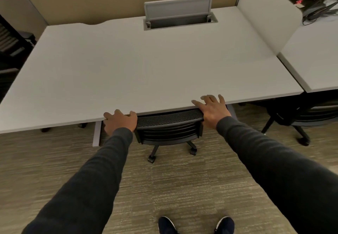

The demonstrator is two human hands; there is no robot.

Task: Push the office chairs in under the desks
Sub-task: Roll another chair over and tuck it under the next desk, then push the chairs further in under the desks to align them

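**At the desk edge: chair nearly in, finishing the push**

At 6 o'clock of the bare white rectangular desk (pixel 146 65), the black mesh-backed office chair (pixel 169 125) sits with its seat already under the top; only the backrest and two castor legs show outside the front edge.

Our left hand (pixel 119 124) is on the backrest's left corner, fingers curled together over the top rail, fingertips touching the desk edge. Our right hand (pixel 213 112) rests on the right corner, fingers spread apart and laid flat, reaching onto the desktop. Neither is a hard clamp as far as we can tell; it reads as a palm push.

How to finish well, our judgement:
- Push evenly from both corners so the chair rolls straight toward 12 o'clock and doesn't swivel.
- Keep fingers above the rail, clear of the gap between backrest and desk edge: pinch risk.
- Ease off once the backrest meets the edge; no shoving.
- Watch the grey desk leg (pixel 97 133) at 9 o'clock of the chair; castors could snag on it.

A second black office chair (pixel 300 118) at 3 o'clock, under the neighbouring white desk (pixel 314 54), looks mostly tucked in; its base sticks out.
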